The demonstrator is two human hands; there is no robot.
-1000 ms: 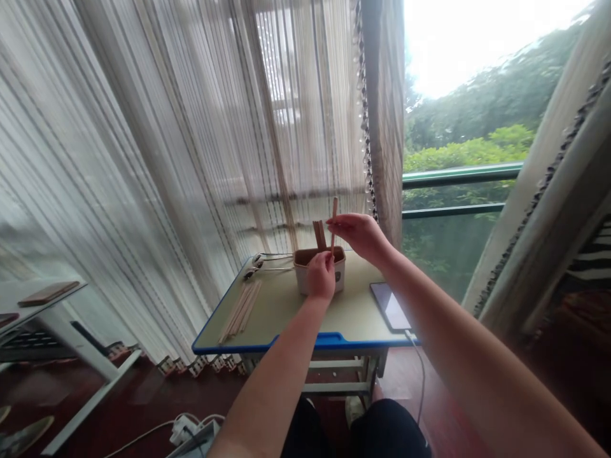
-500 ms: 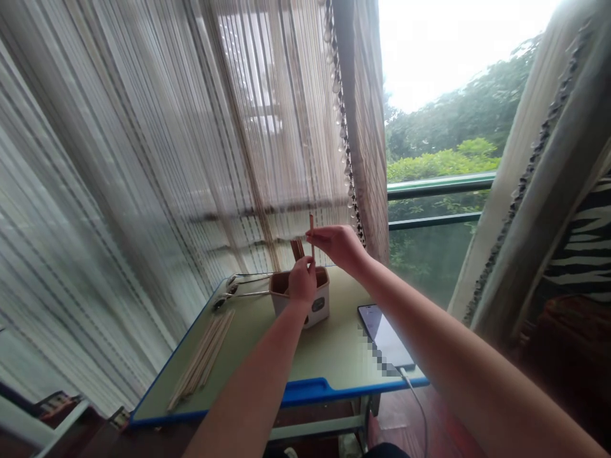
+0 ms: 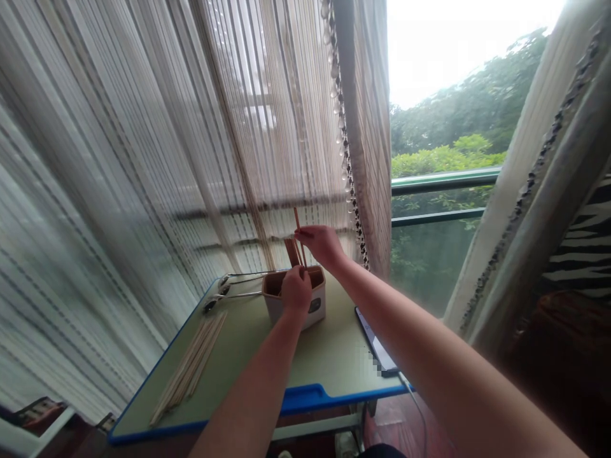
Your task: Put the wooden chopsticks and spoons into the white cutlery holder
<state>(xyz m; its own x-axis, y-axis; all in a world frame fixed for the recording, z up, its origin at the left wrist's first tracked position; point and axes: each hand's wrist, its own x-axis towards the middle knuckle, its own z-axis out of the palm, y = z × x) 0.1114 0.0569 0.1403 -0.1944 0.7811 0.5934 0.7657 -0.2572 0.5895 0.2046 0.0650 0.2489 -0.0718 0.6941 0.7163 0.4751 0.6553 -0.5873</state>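
Observation:
Between the fingertips of my right hand (image 3: 321, 245) is a thin brown chopstick (image 3: 300, 245), held near its upper part and leaning slightly left. Its lower end reaches the opening of a white box with a brown inside (image 3: 317, 312). My left hand (image 3: 296, 291) is closed at the front of the box's opening, close to the chopstick's lower end; what its fingers grip is hidden. Several darker brown chopsticks (image 3: 291, 251) stand in the box behind my left hand.
Pale sticks (image 3: 193, 362) lie in a bundle at the left of the blue-edged table (image 3: 258, 375). Metal ladle-like utensils (image 3: 238, 295) lie left of the box. A phone (image 3: 377, 343) with a cable rests on the right, under my right forearm. Curtains (image 3: 267, 159) hang behind.
Both hands have moved slightly left and my left hand has dropped lower against the box. The chopstick has come down towards the opening and now leans left. The view has shifted a little.

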